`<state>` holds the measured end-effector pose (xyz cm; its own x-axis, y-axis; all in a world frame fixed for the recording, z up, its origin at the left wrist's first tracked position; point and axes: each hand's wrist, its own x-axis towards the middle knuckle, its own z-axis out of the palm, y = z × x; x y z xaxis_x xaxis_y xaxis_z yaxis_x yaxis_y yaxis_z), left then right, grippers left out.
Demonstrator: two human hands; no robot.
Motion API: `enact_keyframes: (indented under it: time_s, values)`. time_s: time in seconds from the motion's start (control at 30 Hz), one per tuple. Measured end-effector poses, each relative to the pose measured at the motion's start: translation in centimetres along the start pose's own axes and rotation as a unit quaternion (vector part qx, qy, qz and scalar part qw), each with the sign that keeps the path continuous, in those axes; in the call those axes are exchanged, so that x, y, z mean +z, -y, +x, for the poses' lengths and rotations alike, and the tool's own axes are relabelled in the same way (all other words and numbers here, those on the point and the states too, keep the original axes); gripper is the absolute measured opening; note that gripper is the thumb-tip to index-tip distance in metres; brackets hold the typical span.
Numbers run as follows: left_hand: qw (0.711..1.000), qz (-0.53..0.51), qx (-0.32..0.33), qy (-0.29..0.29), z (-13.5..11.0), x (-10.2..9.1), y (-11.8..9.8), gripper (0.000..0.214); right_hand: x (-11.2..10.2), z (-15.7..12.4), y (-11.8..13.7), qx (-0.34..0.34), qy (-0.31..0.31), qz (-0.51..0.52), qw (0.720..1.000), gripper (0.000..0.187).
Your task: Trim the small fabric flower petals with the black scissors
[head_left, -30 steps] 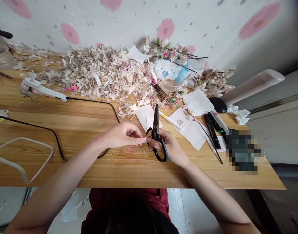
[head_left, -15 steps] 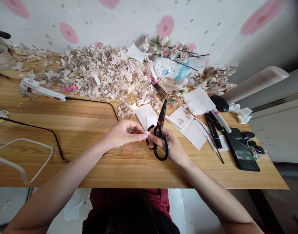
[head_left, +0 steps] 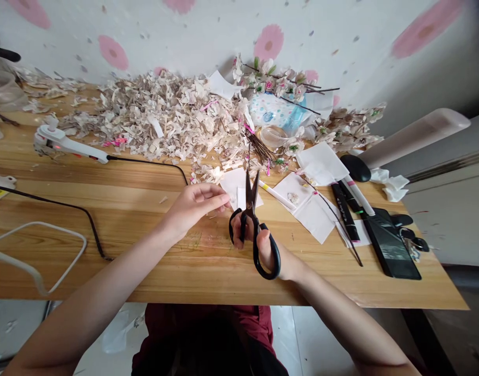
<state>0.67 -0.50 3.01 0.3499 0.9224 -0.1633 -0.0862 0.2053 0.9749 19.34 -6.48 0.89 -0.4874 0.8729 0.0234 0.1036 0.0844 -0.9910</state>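
My right hand [head_left: 265, 244] grips black-handled scissors [head_left: 253, 219], fingers through the loops, blades slightly parted and pointing away from me. My left hand [head_left: 195, 204] hovers just left of the blades, fingers curled, fingertips pinched near a small white paper piece [head_left: 236, 188]; whether it holds anything I cannot make out. Both hands are over the wooden table [head_left: 145, 261], near its front edge.
A large heap of beige paper petals [head_left: 164, 117] fills the back. A white glue gun [head_left: 65, 143] with a black cord [head_left: 145, 163] lies left. White paper squares [head_left: 312, 206], pens [head_left: 343, 209], a phone [head_left: 394, 248], keys and artificial flower branches [head_left: 278, 83] lie right.
The hands have come apart. My right hand drew the scissors toward me and parted the blades. My left hand moved slightly left and back.
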Motion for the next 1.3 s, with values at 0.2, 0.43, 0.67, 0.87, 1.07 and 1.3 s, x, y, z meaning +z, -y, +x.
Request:
enact_keyframes:
  time_s: [0.2, 0.43, 0.67, 0.87, 1.07, 1.3]
  values:
    - [0.998, -0.034, 0.036, -0.041, -0.13, -0.08, -0.05, 0.02, 0.19, -0.41, 0.08, -0.01, 0.004, -0.071, 0.997, 0.061]
    - [0.998, -0.001, 0.046, -0.045, -0.22, 0.13, -0.25, 0.026, 0.47, -0.32, 0.58, 0.02, 0.041, -0.07, 0.997, 0.061]
    - [0.999, 0.001, 0.041, -0.029, -0.25, 0.28, -0.39, 0.024, 0.52, -0.25, 0.4, -0.007, 0.029, -0.064, 0.998, 0.059]
    - [0.999, -0.019, 0.032, -0.028, -0.23, 0.16, -0.41, 0.018, 0.44, -0.1, 0.61, -0.013, 0.038, -0.062, 0.997, 0.057]
    - [0.999, -0.025, 0.024, -0.012, -0.06, -0.19, -0.43, 0.014, 0.2, -0.14, 0.6, -0.002, 0.054, -0.055, 0.997, 0.058]
    - [1.0, -0.008, 0.028, -0.004, -0.04, -0.51, -0.76, 0.015, 0.23, -0.29, 0.68, 0.017, 0.045, -0.041, 0.998, 0.06]
